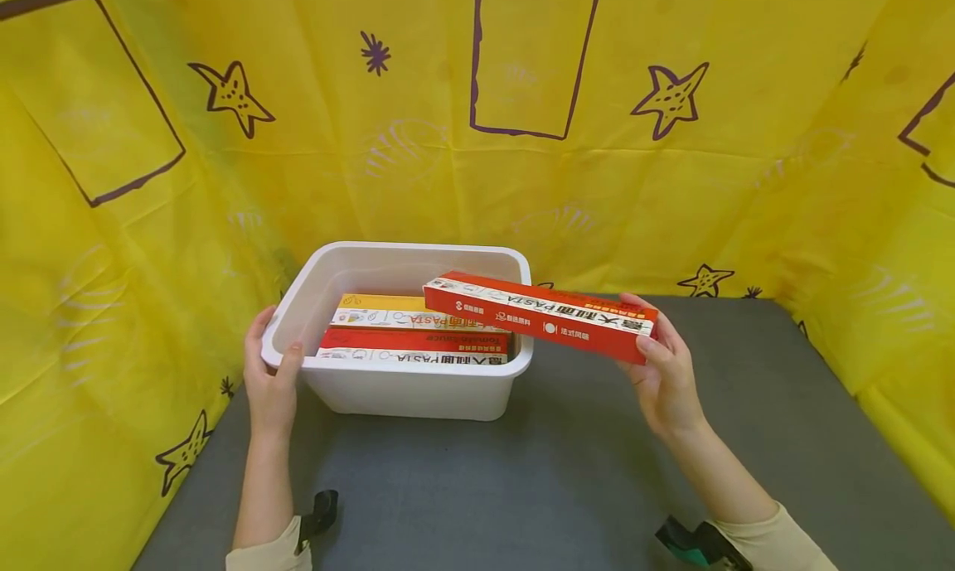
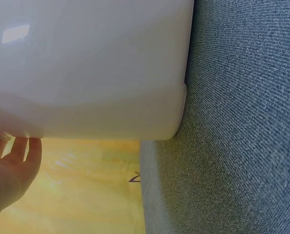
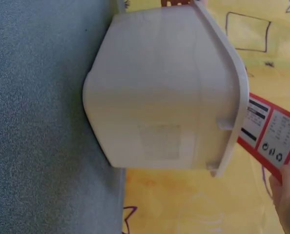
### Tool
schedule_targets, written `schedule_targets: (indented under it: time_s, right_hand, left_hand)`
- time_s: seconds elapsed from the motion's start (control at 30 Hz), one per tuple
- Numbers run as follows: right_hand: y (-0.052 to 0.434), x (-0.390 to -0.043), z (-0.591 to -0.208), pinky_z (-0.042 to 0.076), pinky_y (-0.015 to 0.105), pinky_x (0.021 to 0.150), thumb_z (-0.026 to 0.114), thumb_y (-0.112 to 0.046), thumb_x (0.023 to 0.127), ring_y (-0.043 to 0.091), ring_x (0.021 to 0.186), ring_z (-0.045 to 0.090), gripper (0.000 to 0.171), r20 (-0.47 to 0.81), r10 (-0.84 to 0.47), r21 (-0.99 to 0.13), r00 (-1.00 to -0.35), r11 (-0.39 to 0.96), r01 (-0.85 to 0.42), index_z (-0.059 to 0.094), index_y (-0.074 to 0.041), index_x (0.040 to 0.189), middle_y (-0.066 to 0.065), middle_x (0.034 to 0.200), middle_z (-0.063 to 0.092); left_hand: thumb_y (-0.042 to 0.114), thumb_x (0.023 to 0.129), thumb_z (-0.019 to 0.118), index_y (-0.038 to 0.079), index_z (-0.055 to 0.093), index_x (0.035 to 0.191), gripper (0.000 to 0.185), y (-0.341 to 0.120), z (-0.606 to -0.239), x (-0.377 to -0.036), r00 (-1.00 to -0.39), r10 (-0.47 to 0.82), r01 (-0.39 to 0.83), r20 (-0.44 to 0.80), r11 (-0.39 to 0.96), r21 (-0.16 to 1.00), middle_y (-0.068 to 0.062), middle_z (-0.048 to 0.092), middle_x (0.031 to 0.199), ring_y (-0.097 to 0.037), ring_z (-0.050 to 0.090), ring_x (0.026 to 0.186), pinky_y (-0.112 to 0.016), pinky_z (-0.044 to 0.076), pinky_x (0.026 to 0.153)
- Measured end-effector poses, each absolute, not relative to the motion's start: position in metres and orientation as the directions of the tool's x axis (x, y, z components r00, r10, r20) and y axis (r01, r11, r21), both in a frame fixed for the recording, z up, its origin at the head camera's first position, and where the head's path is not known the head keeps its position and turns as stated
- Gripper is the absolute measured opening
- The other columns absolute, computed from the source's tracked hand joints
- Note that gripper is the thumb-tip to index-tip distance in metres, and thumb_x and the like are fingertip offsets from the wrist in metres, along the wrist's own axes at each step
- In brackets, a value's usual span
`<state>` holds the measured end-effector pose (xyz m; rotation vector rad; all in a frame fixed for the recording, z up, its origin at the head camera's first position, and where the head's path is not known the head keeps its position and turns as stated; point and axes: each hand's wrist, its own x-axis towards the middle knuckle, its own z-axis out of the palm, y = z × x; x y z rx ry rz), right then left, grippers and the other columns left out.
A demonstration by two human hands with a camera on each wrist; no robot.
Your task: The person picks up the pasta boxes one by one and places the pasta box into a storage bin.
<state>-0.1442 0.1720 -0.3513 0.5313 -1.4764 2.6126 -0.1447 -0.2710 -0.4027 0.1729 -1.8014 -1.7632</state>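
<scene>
On the grey desk (image 1: pixel 567 471) sits the white bin (image 1: pixel 477 384), 2 pasta boxes (image 1: pixel 414 339) already inside. Left hand (image 1: pixel 270 380) grips its near-left rim; right hand (image 1: pixel 666 372) pinches a 3rd red box (image 1: pixel 537 316) above its right rim, not yet in.

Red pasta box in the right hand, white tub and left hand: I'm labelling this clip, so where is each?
red pasta box (image 1: pixel 540 316), head view, middle of its top face.
white tub (image 1: pixel 418 394), head view, front wall.
left hand (image 1: pixel 270 382), head view, back of the hand at the tub's rim.
</scene>
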Motion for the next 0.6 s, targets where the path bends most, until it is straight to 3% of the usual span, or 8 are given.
schedule_targets:
  time_s: [0.23,0.6]
  right_hand:
    - [0.1668,-0.1461,-0.3540,0.051,0.031,0.088,0.044,-0.005,0.092,0.025,0.113,0.052,0.045,0.400,-0.161,-0.808,-0.902,-0.526,-0.265,0.050,-0.004,0.136,0.013,0.127,0.049]
    - [0.1619,-0.1533,-0.3578,0.052,0.032,0.086,0.046,-0.005,0.089,0.022,0.109,0.055,0.048,0.438,-0.234,-0.811,-0.868,-0.519,-0.269,0.048,-0.005,0.137,0.011,0.126,0.055]
  left_hand:
    - [0.014,0.088,0.058,0.023,0.042,0.144,0.059,-0.2705,-0.4032,-0.1440,-0.812,-0.491,0.297,0.315,0.116,0.948,0.001,0.045,0.139,-0.020,0.041,0.118,-0.034,0.038,0.095]
    - [0.014,0.088,0.058,0.023,0.043,0.144,0.059,-0.2702,-0.4029,-0.1432,-0.812,-0.492,0.295,0.313,0.116,0.948,0.001,0.045,0.138,-0.020,0.041,0.117,-0.034,0.037,0.094]
